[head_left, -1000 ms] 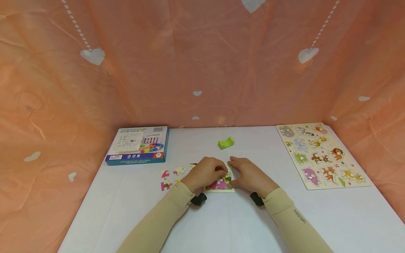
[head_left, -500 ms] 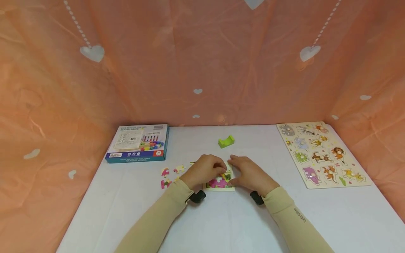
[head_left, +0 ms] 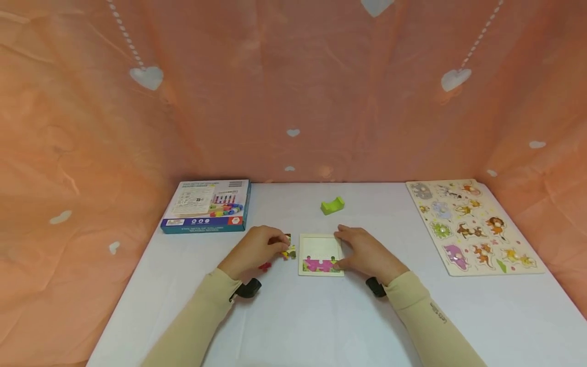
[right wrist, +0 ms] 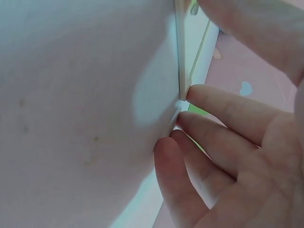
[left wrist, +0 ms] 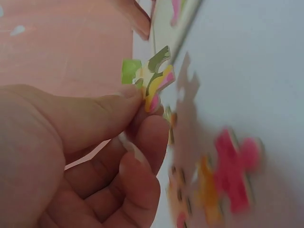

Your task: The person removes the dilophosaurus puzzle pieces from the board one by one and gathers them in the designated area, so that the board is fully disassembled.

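My left hand [head_left: 254, 250] is left of a small square puzzle tray [head_left: 323, 246]. Its thumb and forefinger pinch a jigsaw piece [left wrist: 154, 80] with green, yellow and pink print, tilted above the table. Beneath that hand lie loose pieces, a pink one [left wrist: 235, 166] among them; the hand hides others in the head view. Pink and green pieces [head_left: 318, 265] fill the tray's lower row, while its upper part shows bare. My right hand [head_left: 367, 252] rests along the tray's right side, forefinger at the upper corner and thumb on the lower right.
A bright green cradle-shaped block [head_left: 332, 205] stands beyond the tray. At the back left lies a flat toy box [head_left: 206, 206] with beads pictured on it. An animal peg board [head_left: 474, 229] lies on the right. Orange cloth [head_left: 293, 92] walls in the white table.
My left hand has moved left from over the tray to the loose pieces, a jigsaw piece at its fingertips. The tray's upper part has come into view. My right hand stays at its side.
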Motion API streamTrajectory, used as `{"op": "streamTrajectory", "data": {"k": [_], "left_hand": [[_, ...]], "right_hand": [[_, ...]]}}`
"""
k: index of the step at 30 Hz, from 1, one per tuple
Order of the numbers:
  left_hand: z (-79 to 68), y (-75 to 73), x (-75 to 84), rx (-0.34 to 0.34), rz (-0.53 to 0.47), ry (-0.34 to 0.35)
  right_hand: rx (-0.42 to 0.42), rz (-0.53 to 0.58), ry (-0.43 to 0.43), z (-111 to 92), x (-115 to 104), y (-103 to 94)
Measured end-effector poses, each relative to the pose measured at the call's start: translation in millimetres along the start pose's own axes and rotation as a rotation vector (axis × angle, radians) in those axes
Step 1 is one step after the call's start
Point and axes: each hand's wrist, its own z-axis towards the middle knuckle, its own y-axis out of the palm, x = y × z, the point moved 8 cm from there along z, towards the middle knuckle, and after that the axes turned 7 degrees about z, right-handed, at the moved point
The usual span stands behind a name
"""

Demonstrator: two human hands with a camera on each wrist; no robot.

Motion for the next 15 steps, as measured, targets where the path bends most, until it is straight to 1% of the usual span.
{"op": "streamTrajectory", "data": {"k": [1, 3, 8, 13, 15], "left_hand": [[-2.8, -0.5, -4.1, -0.007, -0.014, -0.018], [-6.3, -1.5, -8.2, -0.016, -0.024, -0.027], [-8.4, -2.5, -9.8, -0.034, -0.039, -0.052], [-10.6, 0.6, -14.4, -0.051, -0.058, -0.093], [-10.1, 1.0, -14.7, -0.045, -0.052, -0.094]], "right_hand": [[0.002, -0.004, -0.004, 0.0, 0.3, 0.0], [0.005, -0.001, -0.004, -0.1, 0.7, -0.2], [0.014, 0.005, -0.008, 0.0, 1.4, -2.3], [0.003, 0.025, -0.001, -0.9, 2.4, 0.3], [0.003, 0.018, -0.005, -1.2, 1.8, -0.1]]}}
